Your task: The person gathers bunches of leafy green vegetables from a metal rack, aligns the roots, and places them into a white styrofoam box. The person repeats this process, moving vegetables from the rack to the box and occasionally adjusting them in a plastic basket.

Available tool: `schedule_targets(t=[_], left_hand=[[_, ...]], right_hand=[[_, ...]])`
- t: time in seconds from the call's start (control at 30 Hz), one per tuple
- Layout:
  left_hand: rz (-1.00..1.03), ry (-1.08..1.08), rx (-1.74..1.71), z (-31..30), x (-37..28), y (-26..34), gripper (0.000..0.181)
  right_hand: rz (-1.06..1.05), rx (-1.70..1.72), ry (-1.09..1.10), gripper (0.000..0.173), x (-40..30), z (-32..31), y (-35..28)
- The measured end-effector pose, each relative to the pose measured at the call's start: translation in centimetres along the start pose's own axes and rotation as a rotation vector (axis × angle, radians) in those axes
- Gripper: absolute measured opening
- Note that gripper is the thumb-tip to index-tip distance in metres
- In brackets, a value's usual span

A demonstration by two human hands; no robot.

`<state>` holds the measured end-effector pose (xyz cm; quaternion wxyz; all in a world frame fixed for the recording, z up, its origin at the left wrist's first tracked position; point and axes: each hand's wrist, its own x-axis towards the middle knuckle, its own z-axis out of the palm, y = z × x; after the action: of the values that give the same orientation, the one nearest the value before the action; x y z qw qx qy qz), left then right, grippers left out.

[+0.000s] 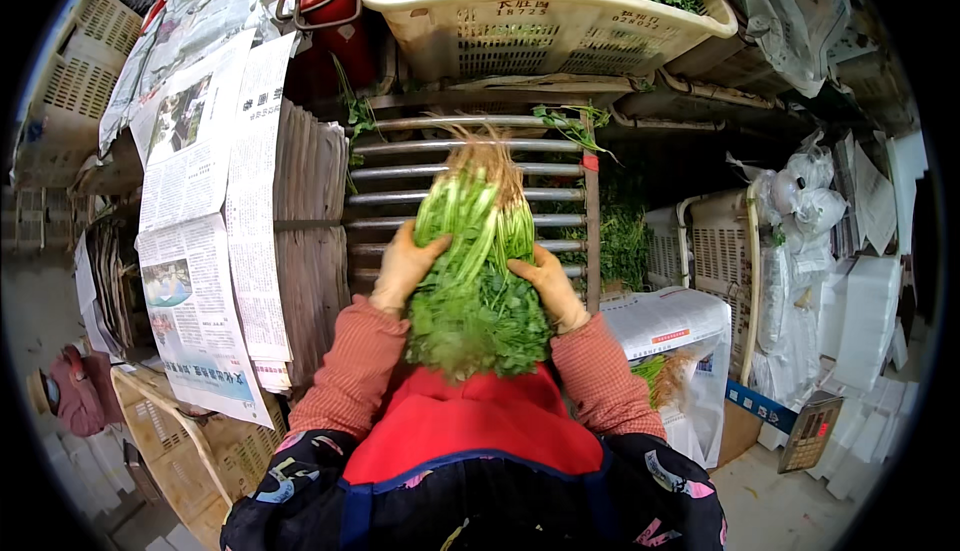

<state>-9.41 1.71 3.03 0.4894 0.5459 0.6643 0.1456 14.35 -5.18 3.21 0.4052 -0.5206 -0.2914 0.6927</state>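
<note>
A thick bunch of leafy green herbs [480,273], with pale green stems and brown roots, lies between my two gloved hands. Its roots point away from me and its leaves lie against my red apron [465,423]. My left hand [409,262] grips the bunch on the left side, thumb over the stems. On the right side my right hand [551,285] holds it in the same way, with the thumb on top. Below the bunch is a rack of metal bars [397,147]. The fingers under the bunch are hidden.
Stacked newspapers [311,168] stand left of the rack. A cream plastic crate [540,33] full of rooted greens sits beyond it, beside a red bucket [334,33]. At right are newspaper-wrapped greens [660,378], a digital scale display [811,431] and plastic bags [787,288].
</note>
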Motion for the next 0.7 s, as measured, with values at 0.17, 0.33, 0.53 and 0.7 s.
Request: schedule_targets(t=[0.17, 0.33, 0.53, 0.7], left_hand=[[-0.118, 0.233, 0.206, -2.6, -0.7, -5.4, 0.065], [0.538, 0.446, 0.324, -3.4, -3.9, 0.1, 0.038], [0.768, -0.016, 0.446, 4.7, -5.7, 6.2, 0.029], [0.639, -0.02, 0.073, 7.5, -4.8, 3.4, 0.035]], right_hand=[[0.113, -0.302, 0.025, 0.05, 0.4, -5.0, 0.0], [0.186, -0.319, 0.052, 0.046, 0.1, -8.1, 1.3], [-0.036, -0.942, 0.327, 0.037, 1.0, -8.2, -0.9], [-0.213, -1.065, 0.016, 0.032, -1.3, -1.6, -4.2]])
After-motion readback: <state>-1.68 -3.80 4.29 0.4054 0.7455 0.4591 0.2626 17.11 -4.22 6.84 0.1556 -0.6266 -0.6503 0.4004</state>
